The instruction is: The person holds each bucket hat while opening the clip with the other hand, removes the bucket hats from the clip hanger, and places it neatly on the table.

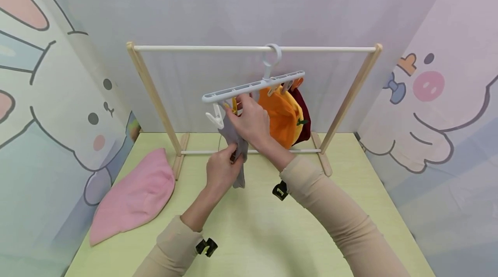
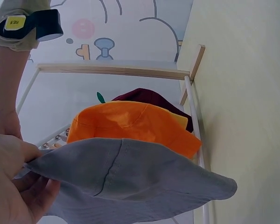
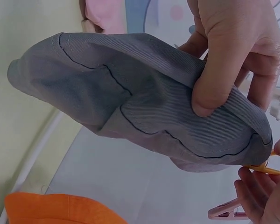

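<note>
Hands (image 1: 223,167) (image 1: 253,121) hold brim (image 3: 177,121), clip (image 3: 262,169); orange hat (image 1: 277,117) seemingly apart.

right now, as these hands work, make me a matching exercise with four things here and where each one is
1. pink cloth
2. hanger
3. grey hat
4. yellow clip

A. gripped by the left hand
B. pinched by the right hand
C. lying on the table
D. hooked over the white rod

Pairs: 1-C, 2-D, 3-A, 4-B
</note>
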A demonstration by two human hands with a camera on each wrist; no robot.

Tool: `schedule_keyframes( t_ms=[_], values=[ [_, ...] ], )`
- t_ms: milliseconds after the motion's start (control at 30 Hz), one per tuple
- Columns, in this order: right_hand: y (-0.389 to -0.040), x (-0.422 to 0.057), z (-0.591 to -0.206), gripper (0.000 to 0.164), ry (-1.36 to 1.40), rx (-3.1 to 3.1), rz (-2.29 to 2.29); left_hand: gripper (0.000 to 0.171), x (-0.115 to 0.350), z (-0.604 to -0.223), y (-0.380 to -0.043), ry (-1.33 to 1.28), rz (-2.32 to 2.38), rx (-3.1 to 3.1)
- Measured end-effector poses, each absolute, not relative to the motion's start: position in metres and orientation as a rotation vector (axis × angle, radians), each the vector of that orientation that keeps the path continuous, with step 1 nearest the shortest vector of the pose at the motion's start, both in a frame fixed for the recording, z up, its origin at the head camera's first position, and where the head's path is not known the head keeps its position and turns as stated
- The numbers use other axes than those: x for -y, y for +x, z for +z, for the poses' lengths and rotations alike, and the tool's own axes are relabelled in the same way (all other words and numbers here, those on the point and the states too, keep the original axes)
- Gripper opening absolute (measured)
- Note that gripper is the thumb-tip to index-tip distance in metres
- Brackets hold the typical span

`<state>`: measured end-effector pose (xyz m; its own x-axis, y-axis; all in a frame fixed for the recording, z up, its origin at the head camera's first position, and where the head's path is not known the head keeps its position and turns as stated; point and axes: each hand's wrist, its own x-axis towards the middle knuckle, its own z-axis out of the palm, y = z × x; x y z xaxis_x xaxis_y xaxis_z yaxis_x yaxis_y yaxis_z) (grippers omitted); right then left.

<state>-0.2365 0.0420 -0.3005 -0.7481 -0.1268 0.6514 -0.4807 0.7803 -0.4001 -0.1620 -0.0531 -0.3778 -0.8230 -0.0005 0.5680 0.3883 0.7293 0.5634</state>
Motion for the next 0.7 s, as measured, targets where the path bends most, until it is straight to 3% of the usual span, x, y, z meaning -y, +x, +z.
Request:
schedule_keyframes(
  t_ms=[700],
  values=[
    [-0.2393,-0.0491,-0.3001,0.017,0.472,2.328,0.846,0.015,0.0503,-0.3761,-0.1639,-0.259,-1.008,2.317]
  ],
)
